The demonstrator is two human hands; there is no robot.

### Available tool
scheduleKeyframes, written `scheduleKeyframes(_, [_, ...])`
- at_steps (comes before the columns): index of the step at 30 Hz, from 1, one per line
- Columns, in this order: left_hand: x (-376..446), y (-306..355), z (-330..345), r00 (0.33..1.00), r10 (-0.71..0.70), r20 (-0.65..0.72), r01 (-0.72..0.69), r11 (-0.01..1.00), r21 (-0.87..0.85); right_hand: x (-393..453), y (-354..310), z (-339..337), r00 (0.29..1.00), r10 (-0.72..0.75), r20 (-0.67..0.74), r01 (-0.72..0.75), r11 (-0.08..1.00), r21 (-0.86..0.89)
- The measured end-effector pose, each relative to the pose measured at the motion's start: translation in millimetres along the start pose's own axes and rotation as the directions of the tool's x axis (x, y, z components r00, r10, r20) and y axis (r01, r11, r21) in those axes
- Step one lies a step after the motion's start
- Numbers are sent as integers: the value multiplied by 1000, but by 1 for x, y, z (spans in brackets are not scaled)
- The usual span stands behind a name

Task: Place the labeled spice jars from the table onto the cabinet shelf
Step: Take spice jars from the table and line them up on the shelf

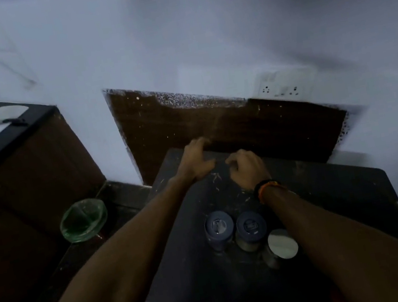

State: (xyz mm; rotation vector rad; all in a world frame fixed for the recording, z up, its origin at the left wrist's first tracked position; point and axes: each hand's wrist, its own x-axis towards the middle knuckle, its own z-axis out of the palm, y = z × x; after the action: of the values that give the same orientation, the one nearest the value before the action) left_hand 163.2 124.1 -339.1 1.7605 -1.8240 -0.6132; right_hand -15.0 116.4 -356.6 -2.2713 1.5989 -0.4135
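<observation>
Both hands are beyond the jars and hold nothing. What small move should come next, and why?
Probably draw the right hand back and curl its fingers round the middle blue-lidded jar. Three jars stand on the dark table between the forearms, nearer the person than both hands, and the left hand is stretched toward the far edge.

I look down on a dim home kitchen: dark counter [0, 148], spice jars [235, 229], wall socket [284, 85], green-lined bin [84, 220].
</observation>
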Motion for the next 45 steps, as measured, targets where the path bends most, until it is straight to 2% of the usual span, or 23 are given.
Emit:
scheduleKeyframes(7, [-47,-64,60,955,-206,214,234,966,-111,-42,12,69,982,79,171,-88,995,44])
scheduleKeyframes(12, [-68,-90,79,911,-360,203,403,881,-249,-62,20,101,969,70,237,-56,996,-65])
scheduleKeyframes(17, [-79,-102,85,877,-413,247,474,830,-294,-74,12,131,950,132,282,-95,986,-140])
scheduleKeyframes(24, [-93,-114,94,856,-454,247,513,801,-308,-77,3,160,954,181,237,-143,975,-167])
scheduleKeyframes(30, [-99,-123,97,835,-518,187,542,714,-443,-75,0,153,973,166,161,-167,986,-6])
scheduleKeyframes(32, [-97,-123,94,807,-565,173,555,625,-548,-67,-2,140,977,154,145,-168,982,88])
scheduleKeyframes(36, [-94,-115,84,749,-620,234,505,306,-807,-45,-9,100,969,80,234,-164,915,369])
scheduleKeyframes(38, [-93,-106,78,750,-600,279,481,204,-853,-38,-14,78,969,29,244,-143,875,463])
scheduleKeyframes(41, [-89,-90,68,786,-463,410,503,93,-859,-29,-20,47,972,-50,231,-103,788,607])
scheduleKeyframes(45, [-82,-66,53,836,-155,526,493,-207,-845,-23,-20,14,974,-116,195,-90,590,802])
